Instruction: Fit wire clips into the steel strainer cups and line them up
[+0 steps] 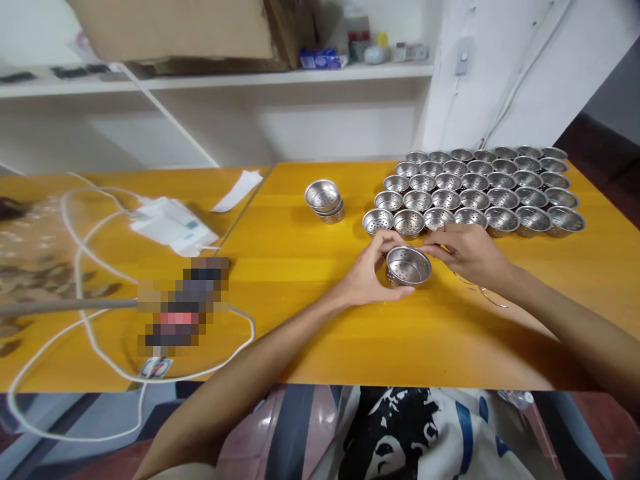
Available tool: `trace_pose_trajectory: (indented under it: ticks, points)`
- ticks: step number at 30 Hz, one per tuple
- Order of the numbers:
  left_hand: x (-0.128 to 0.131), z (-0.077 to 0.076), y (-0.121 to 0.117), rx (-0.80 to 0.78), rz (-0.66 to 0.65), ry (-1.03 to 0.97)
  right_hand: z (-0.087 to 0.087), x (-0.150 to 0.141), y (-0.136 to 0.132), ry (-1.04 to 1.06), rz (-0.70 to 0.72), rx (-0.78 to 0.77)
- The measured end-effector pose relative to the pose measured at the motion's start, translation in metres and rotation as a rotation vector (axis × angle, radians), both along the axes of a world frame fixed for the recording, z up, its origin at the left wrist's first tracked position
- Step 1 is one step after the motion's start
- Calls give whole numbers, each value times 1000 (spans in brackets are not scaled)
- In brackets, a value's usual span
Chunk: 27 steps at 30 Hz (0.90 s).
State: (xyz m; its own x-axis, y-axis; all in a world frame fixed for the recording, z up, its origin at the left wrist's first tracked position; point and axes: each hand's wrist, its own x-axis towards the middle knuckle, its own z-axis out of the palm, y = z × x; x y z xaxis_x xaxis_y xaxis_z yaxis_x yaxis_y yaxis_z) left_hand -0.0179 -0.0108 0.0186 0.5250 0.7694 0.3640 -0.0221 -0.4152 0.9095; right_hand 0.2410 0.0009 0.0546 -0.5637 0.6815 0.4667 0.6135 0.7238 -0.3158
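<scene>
My left hand [373, 272] is wrapped round the side of a small perforated metal cup [407, 270], thumb at the front and fingers behind. The cup's open mouth faces up and towards me, just over the yellow table. My right hand [463, 250] is closed in a pinch at the cup's right rim; what lies between its fingertips is too small to make out. Thin bent wires [483, 293] show on the table below my right hand. Beyond both hands stand several rows of similar perforated cups [470, 200], mouths up. A short stack of such cups [325, 199] stands to the left.
A white cable [83, 313] loops across the left of the yellow table [320, 340]. White packets [173, 223] and a paper strip [237, 191] lie there, near a blurred-out dark object [187, 307]. A shelf [280, 79] with a cardboard box [185, 30] runs along the back.
</scene>
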Motion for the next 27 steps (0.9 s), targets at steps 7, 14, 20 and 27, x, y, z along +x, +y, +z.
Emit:
trace_pose_trajectory:
  ticks: [7, 14, 20, 27]
  points:
    - [2, -2, -1, -75, -33, 17, 3, -1, -2, -73, 87, 43]
    - [0, 2, -1, -155, -94, 3, 6, 3, -2, -222, 105, 128]
    - [-2, 4, -1, -97, -93, 38, 13, 2, -7, -446, 249, 395]
    - [-3, 4, 0, -66, -86, 83, 18, 0, -9, -528, 309, 426]
